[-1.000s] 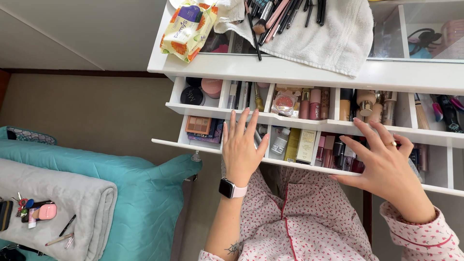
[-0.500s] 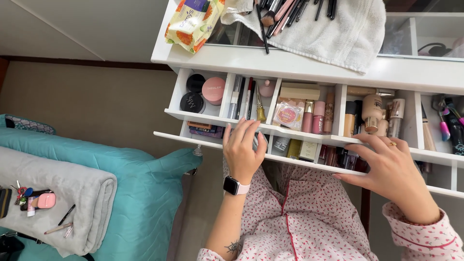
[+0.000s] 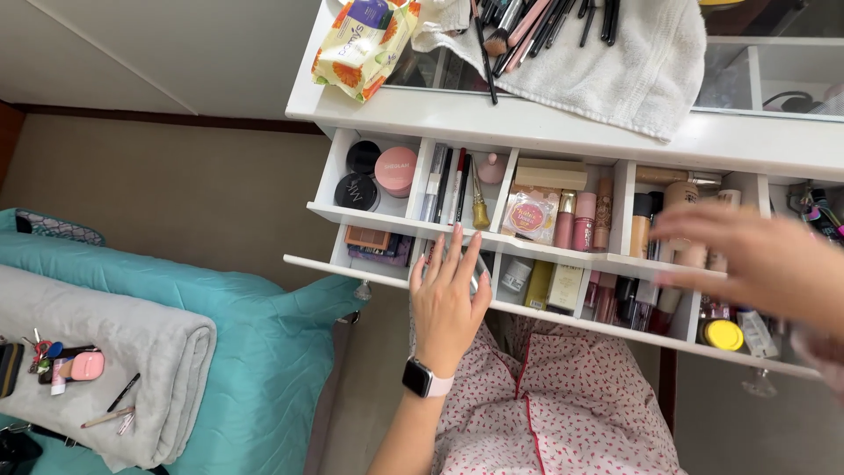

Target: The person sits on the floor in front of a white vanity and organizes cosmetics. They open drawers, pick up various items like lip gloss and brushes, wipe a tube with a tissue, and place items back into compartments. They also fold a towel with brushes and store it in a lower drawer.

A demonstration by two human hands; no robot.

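1. the upper drawer (image 3: 400, 217) now stands further out from under the bench (image 3: 527, 119) than a second ago, so the powder compacts (image 3: 378, 169) and the row of tubes (image 3: 582, 215) show in full.
2. the left hand (image 3: 448, 299) has stayed at the lower drawer (image 3: 352, 266), flat on its front edge, fingers straight and close together, its grip closed on nothing.
3. the right hand (image 3: 760, 259) has lifted off the drawer fronts and is blurred, hovering over the bottles (image 3: 677, 198) at the right; fingers spread, grip apart and empty.
4. judged from this, both drawers sit open for picking, with the lower one partly covered by the upper.
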